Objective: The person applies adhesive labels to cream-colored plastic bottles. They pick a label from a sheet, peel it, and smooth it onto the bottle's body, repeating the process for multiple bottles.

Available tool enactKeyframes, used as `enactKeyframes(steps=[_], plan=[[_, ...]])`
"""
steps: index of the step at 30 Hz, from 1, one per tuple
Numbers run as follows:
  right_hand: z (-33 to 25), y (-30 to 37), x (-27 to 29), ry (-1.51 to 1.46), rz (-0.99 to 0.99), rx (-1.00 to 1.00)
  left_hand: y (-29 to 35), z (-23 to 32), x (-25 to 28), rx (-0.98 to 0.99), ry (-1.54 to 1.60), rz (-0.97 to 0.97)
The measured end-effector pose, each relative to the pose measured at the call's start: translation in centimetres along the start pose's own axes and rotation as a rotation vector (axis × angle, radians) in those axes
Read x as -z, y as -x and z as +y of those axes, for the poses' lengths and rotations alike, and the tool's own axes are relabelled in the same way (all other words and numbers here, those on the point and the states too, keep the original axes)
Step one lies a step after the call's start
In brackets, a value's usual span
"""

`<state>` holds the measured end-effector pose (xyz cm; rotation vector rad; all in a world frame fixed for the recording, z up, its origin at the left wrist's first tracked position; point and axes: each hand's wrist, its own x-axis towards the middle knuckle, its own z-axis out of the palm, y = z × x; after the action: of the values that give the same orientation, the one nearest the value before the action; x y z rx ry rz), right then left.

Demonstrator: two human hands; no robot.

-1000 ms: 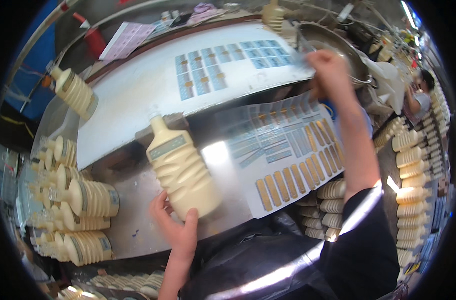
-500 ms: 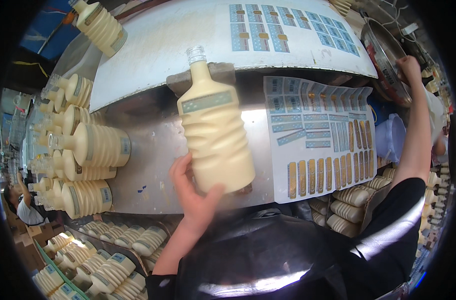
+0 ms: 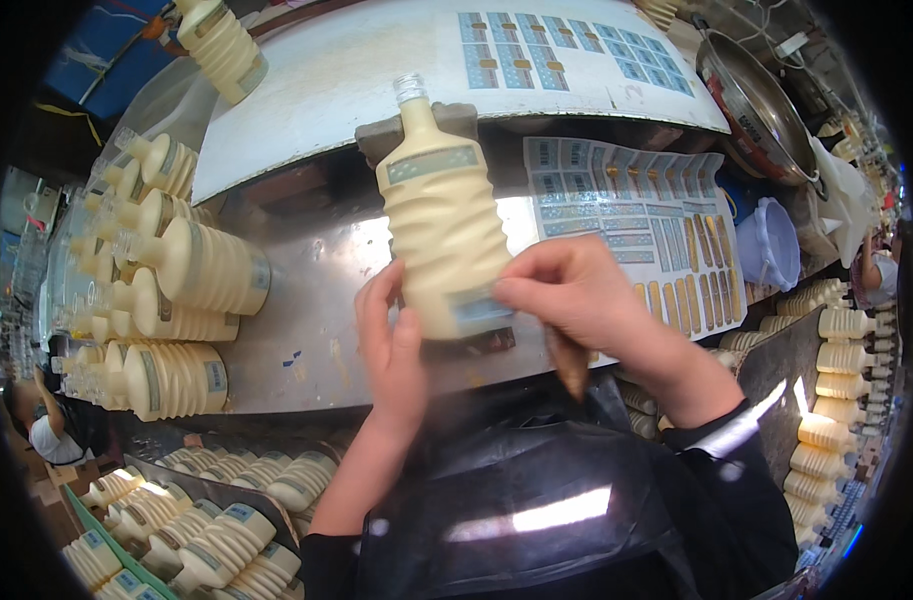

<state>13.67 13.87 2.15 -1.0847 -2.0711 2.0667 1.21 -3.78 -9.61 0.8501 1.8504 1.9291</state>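
A cream bottle [image 3: 444,225] with wavy ridged sides and a clear glass neck lies before me, its neck end on a grey block [image 3: 376,143]. A patterned strip label crosses its shoulder. My left hand [image 3: 388,330] curls around the lower left edge, thumb in front. Near the bottle's base, my right hand [image 3: 586,300] pinches the edge of a blue label [image 3: 474,308], which lies against the bottle and is slightly blurred. A brown pointed thing [image 3: 568,365] sticks out below the right palm; its kind is unclear.
A sheet of blue and gold labels [image 3: 631,200] lies on the metal table [image 3: 306,350], right of the bottle. More labels [image 3: 516,50] are on the white board behind. Cream bottles [image 3: 201,265] stack at left. A metal pan [image 3: 756,105] and lilac bucket [image 3: 768,245] stand right.
My right hand has come from the pan at the far right to the bottle's base. A blue label now shows there. The left hand stays at the bottle's lower left.
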Motion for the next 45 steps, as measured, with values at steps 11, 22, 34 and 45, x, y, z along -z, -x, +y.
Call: enactKeyframes(steps=[11, 22, 34, 45], plan=[[6.1, -2.2, -1.9, 0.056, 0.249, 0.231, 0.0, 0.6, -1.4, 0.074, -0.16, 0.041], [5.6, -1.1, -3.1, 0.385, 0.336, 0.172, -0.2, -0.1, -1.4, 0.098, -0.035, 0.05], [6.2, -1.5, -3.2, 0.321, 0.361, 0.192, -0.1, 0.0, -1.8, 0.114, 0.054, 0.073], [7.3, -1.8, -1.6, 0.062, 0.182, 0.148, 0.3, -1.3, -0.6, 0.13, 0.123, 0.035]])
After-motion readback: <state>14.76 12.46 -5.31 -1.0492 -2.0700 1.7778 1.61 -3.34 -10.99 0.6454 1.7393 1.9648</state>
